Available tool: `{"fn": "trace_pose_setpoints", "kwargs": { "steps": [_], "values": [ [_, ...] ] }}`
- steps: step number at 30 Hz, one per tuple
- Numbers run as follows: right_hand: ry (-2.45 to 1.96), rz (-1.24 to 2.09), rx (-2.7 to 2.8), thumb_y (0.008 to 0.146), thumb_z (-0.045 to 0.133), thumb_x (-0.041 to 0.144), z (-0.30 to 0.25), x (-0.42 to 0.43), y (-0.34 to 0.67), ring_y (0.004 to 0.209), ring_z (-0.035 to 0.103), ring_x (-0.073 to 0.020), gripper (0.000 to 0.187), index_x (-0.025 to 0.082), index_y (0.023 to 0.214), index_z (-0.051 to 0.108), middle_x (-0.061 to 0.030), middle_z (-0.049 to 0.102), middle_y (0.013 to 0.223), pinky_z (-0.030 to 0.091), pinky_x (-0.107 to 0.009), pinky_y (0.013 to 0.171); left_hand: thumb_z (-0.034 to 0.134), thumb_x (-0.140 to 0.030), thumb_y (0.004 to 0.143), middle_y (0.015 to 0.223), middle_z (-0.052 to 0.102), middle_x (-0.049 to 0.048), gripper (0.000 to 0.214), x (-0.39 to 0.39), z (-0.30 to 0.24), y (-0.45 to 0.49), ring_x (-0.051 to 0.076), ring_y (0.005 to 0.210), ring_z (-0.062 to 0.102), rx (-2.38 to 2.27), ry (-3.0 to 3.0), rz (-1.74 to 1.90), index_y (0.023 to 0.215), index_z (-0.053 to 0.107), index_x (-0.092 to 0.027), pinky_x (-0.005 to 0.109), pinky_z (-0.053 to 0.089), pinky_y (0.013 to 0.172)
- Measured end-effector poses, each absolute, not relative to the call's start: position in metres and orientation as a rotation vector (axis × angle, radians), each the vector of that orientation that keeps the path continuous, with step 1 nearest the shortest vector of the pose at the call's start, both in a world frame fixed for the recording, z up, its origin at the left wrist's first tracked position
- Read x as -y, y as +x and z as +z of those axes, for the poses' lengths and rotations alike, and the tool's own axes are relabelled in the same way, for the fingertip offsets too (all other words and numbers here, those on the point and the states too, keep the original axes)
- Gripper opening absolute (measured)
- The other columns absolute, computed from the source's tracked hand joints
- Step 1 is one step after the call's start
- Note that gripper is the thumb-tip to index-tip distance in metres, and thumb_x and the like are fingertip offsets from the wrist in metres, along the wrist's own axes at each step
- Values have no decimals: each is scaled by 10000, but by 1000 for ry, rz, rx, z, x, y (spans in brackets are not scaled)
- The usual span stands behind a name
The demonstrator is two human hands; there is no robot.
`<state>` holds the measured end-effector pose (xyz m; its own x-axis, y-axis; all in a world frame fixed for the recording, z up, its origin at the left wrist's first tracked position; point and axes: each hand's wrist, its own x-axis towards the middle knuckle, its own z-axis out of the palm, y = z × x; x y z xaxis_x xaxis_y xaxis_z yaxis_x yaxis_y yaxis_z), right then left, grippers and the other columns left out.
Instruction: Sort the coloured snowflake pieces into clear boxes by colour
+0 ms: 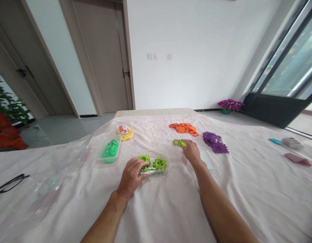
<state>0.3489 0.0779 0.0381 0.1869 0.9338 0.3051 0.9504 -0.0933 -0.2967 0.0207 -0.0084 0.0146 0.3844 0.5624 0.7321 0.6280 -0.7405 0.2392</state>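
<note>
My left hand (132,177) rests on the near left edge of a clear plastic tray (165,171) that holds lime-green snowflake pieces (159,163); its fingers curl over the rim and touch the pieces. Farther out, my right hand (191,151) reaches to a small loose heap of lime-green pieces (178,142) on the pink cloth, fingers pinched together on one of them.
A clear tray of darker green pieces (110,150) and a tray of yellow pieces (125,132) lie to the left. Orange pieces (184,128) and purple pieces (214,141) lie in heaps beyond. Black glasses (9,184) lie far left, small items (292,143) far right.
</note>
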Motion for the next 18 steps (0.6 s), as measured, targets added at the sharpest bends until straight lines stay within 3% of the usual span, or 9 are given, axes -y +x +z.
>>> {"fn": "trace_pose_setpoints", "kwargs": {
  "steps": [5, 8, 13, 18],
  "values": [
    [-2072, -114, 1855, 932, 468, 284, 20, -78, 338, 1287, 406, -320, 442, 287, 1364, 566, -98, 462, 1463, 348, -436, 1006, 671, -432, 852, 1073, 693, 68, 380, 9, 16, 20, 243, 1077, 612, 1131, -2525, -1313, 1159, 604, -219, 440, 457, 1008],
    [-2077, -150, 1874, 935, 485, 306, 16, -76, 331, 1329, 334, -336, 378, 288, 1284, 629, -102, 468, 1450, 312, -480, 1026, 691, -457, 830, 1048, 701, 55, 354, 8, 17, 20, 245, 1084, 605, 1109, -2544, -1323, 1091, 631, -227, 458, 417, 1050],
    [-2007, -119, 1886, 903, 557, 300, 17, -73, 327, 1213, 433, -296, 213, 276, 1021, 732, -78, 605, 1253, 337, -426, 989, 690, -483, 820, 993, 711, 38, 296, 8, 19, 20, 236, 1072, 609, 1097, -2564, -1328, 983, 661, -237, 456, 408, 1058],
    [-1766, -55, 1834, 904, 541, 254, 25, -73, 322, 1140, 513, -240, 205, 219, 993, 723, -90, 618, 1201, 364, -370, 995, 687, -478, 824, 1013, 707, 42, 293, 8, 18, 20, 236, 1076, 610, 1100, -2562, -1323, 992, 667, -238, 456, 416, 1055]
  ]
}}
